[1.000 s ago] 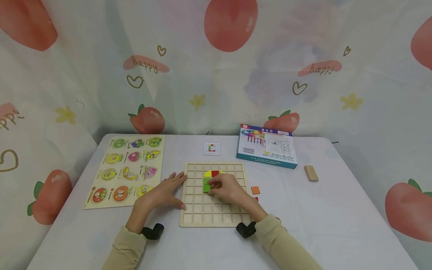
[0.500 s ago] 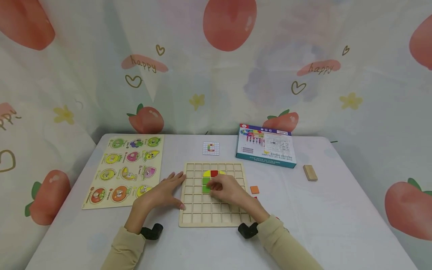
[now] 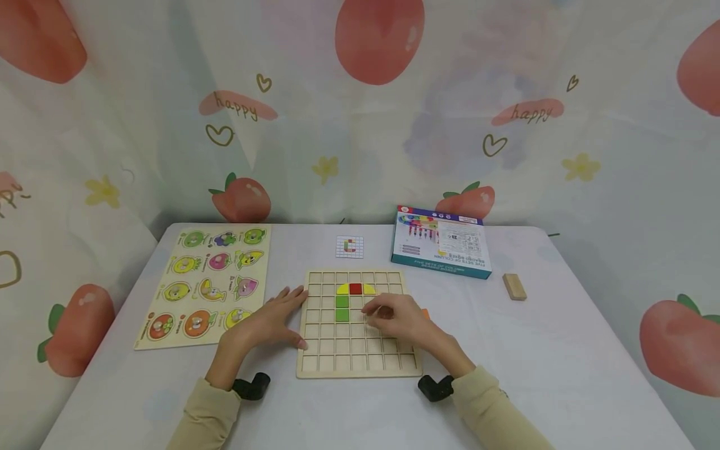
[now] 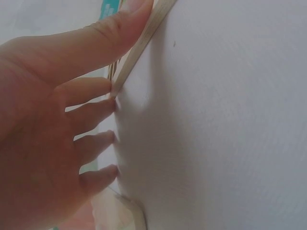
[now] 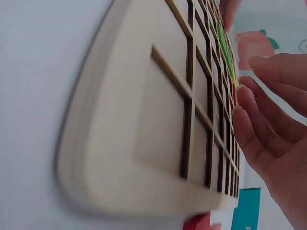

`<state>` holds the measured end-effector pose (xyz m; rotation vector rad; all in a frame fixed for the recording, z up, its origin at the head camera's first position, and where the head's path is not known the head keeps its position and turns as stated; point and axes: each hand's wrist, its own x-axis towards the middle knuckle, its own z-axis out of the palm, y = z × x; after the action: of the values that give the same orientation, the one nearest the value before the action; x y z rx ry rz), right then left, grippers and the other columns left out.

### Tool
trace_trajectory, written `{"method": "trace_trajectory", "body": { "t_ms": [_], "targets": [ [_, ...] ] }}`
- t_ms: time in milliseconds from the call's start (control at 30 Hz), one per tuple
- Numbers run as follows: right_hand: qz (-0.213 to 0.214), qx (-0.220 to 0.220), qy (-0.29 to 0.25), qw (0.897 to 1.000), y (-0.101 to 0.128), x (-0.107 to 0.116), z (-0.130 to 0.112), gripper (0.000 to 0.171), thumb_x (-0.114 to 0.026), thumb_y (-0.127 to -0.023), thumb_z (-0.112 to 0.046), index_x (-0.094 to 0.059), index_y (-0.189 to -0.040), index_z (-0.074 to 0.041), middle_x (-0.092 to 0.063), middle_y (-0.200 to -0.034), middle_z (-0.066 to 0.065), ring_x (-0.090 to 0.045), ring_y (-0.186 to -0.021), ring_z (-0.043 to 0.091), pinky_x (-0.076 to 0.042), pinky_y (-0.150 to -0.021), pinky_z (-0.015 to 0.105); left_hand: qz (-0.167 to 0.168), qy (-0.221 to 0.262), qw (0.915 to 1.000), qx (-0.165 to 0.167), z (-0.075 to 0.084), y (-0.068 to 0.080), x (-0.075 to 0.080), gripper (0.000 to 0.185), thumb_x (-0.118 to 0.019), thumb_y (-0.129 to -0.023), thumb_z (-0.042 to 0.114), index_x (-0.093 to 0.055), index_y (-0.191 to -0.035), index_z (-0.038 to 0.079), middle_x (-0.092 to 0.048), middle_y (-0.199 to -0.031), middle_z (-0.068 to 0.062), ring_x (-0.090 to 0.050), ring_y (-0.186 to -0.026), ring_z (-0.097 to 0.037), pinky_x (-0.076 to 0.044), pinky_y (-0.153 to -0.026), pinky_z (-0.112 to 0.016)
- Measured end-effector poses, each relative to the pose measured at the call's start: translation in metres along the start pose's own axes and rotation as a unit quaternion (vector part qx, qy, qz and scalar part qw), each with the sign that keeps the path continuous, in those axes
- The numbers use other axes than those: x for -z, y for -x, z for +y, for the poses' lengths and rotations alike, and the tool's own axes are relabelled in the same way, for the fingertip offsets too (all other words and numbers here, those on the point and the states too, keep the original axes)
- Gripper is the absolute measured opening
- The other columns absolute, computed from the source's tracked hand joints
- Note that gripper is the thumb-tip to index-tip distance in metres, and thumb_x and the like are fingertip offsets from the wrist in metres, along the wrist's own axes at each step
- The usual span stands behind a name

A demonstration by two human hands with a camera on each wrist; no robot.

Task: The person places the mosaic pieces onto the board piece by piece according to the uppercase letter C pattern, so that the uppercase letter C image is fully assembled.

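Observation:
A wooden grid board (image 3: 329,362) lies on the table between the hands. Two green square tiles (image 3: 342,308) sit in its cells, one below the other. Above them a red square tile (image 3: 355,289) lies between two yellow tiles with a rounded corner, the left yellow tile (image 3: 342,289) heading the green column. The left hand (image 3: 267,322) has its fingers spread, thumb and fingertips against the board's left edge. Over the board's right half, the right hand (image 3: 402,319) hovers with loosely bent fingers, and the right wrist view shows nothing between them. An orange tile (image 3: 425,314) is partly hidden behind this hand.
A small pattern card (image 3: 350,247) lies beyond the board. Behind it to the right is a flat box (image 3: 441,244), with a wooden block (image 3: 514,287) nearer. A fruit puzzle board (image 3: 210,281) lies at the left. A red piece (image 5: 199,221) shows beside the board in the right wrist view.
The right hand has come away from the lower green tile and moved right, uncovering the green tiles and the right yellow one. The left hand stays at the board's edge.

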<state>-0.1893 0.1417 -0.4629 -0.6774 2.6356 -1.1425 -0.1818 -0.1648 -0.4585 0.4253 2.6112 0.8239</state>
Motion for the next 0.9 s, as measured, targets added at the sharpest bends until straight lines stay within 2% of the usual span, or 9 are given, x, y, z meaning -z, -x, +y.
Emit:
{"method": "trace_trajectory", "body": {
  "t_ms": [467,700,900],
  "targets": [
    [0.025,-0.058,0.009,0.998,0.032,0.027,0.025,0.018,-0.074,-0.094,-0.013,-0.077,-0.111,-0.012,-0.071,-0.102,-0.002,-0.059,-0.087,0.015,-0.054,-0.073,0.021,0.001,0.002,1.0,0.002,0.001,0.001,0.0,0.103,-0.091,-0.077,0.027,-0.035,-0.161,0.007,-0.024,-0.171,-0.012,-0.011,-0.16,-0.039,-0.012,-0.128,-0.06],
    [0.039,-0.073,0.045,0.996,0.047,0.038,0.036,0.015,-0.076,-0.092,-0.013,-0.076,-0.107,-0.012,-0.071,-0.093,-0.006,-0.06,-0.084,0.013,-0.054,-0.076,0.021,0.0,0.004,1.0,0.002,0.002,0.002,0.0,0.104,-0.091,-0.077,0.028,-0.034,-0.161,0.007,-0.023,-0.171,-0.012,-0.01,-0.16,-0.04,-0.012,-0.127,-0.061],
    [0.03,-0.096,0.065,0.993,0.057,0.045,0.042,0.013,-0.076,-0.091,-0.012,-0.075,-0.104,-0.014,-0.069,-0.096,-0.005,-0.059,-0.089,0.014,-0.054,-0.078,0.024,0.001,0.003,1.0,0.002,0.002,0.002,0.0,0.104,-0.091,-0.076,0.029,-0.034,-0.161,0.007,-0.024,-0.171,-0.012,-0.011,-0.159,-0.04,-0.014,-0.126,-0.063]
  ]
}}
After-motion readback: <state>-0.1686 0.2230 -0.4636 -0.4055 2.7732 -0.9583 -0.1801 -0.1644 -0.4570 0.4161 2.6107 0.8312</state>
